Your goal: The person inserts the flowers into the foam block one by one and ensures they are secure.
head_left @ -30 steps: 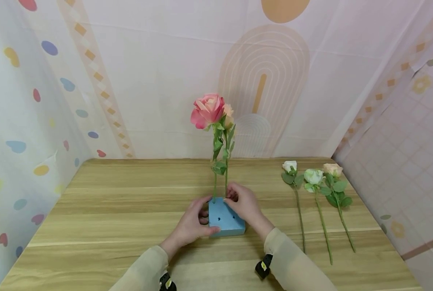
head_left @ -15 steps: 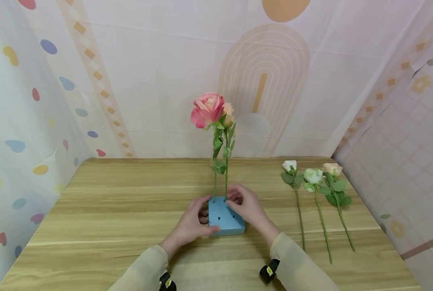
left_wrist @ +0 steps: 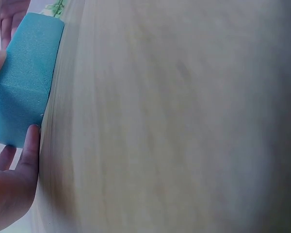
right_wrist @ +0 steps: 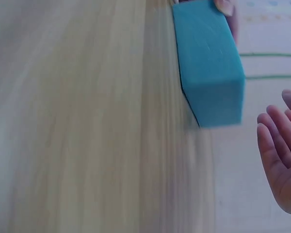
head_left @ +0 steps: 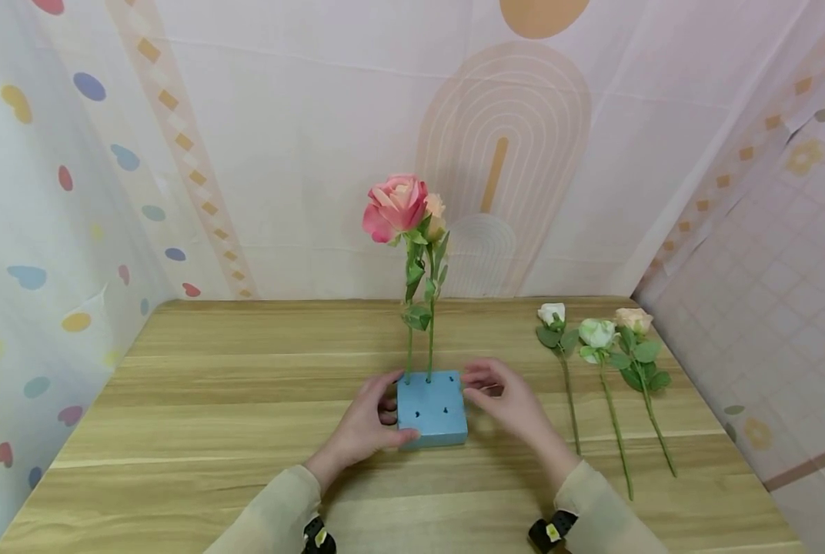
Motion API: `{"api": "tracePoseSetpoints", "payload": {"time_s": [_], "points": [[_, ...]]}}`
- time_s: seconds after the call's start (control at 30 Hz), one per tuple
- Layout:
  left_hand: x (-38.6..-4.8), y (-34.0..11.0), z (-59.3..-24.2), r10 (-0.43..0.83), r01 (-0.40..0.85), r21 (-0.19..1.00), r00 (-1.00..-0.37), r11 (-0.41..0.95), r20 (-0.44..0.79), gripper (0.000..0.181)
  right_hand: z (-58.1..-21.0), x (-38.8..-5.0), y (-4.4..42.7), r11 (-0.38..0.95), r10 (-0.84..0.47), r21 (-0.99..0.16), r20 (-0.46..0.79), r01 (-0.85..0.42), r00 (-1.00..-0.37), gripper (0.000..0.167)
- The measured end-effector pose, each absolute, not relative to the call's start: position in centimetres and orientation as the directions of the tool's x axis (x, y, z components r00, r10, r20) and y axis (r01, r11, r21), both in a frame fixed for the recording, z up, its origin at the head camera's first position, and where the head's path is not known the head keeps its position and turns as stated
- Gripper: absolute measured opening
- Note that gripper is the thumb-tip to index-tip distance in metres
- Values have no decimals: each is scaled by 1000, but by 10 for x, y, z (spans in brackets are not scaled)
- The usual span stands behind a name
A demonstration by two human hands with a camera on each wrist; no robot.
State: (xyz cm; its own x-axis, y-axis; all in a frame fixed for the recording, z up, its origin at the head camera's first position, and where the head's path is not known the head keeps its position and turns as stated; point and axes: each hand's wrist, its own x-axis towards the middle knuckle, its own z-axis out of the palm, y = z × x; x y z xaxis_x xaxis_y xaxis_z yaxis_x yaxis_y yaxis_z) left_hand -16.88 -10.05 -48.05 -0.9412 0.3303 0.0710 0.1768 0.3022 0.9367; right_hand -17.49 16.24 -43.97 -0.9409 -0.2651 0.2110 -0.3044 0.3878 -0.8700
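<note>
One pink rose (head_left: 395,208) and one peach flower (head_left: 436,221) stand up tall in a blue block (head_left: 432,431), and from far off I can see that the block sits flat near the middle of the wood table (head_left: 246,400). Their green stems (head_left: 430,350) go down into two holes along the back of the block's top. The pink rose is on the left, and it hides part of the peach flower. Three more small holes (head_left: 417,415) show in the top, one at the back right and two nearer the front.

The left hand (head_left: 360,419) has hold of the block by its left side. I see the thumb at the front edge and a finger up at the back corner, so that grip is spread from front to back. The right hand (head_left: 512,400) is just beside the block's right side and holds nothing. Its fingers are loose and a little bent, with a small gap to the thumb. My right wrist view shows that hand apart from the block.

Off to the right, three flowers lie on the table: a white rose (head_left: 552,314), a green and white rose (head_left: 597,333) and a light peach rose (head_left: 634,321). The white rose is nearest the block. I see tan sleeves (head_left: 274,504) on both arms, and behind the table hangs a pale cloth (head_left: 315,154) with a big arch on it
</note>
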Motion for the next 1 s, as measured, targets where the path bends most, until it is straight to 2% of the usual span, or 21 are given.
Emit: {"api": "tracePoseSetpoints", "payload": {"time_s": [0.6,1.0], "points": [[-168,-100,-480,331,171,935,-942,310,63,93,-430,-151,264,398,-223,-872,210,-286,-952,40],[-168,-100,-479,333,171,935,-941,310,61,92,-435,-138,304,394,-112,-904,135,-168,-985,46]]}}
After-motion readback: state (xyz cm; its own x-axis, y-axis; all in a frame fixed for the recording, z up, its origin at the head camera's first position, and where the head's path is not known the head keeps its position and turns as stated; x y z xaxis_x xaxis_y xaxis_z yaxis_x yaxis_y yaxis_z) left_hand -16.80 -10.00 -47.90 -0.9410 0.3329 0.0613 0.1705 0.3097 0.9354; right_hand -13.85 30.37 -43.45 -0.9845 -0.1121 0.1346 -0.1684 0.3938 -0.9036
